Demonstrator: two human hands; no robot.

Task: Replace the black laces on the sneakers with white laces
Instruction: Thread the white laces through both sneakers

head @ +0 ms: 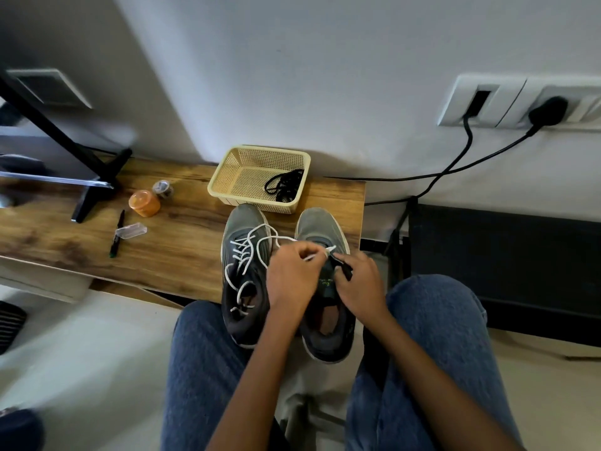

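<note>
- Currently, a pen (116, 234), a clear case (131, 230) and an orange jar (144, 203) are lying at the left of the table (182, 222), apart from the work.
- A beige basket (240, 177) is sitting at the table's back edge, holding the removed black laces (284, 185); that step appears done.
- The left sneaker (245, 275) is carrying a white lace (247, 255) through its eyelets, loose and untied.
- The left hand (292, 278) is pinching a white lace end (320, 254) in curled fingers over the right sneaker (325, 304).
- The right hand (359, 284) is gripping that sneaker's tongue area; lacing here is judged barely begun.
</note>
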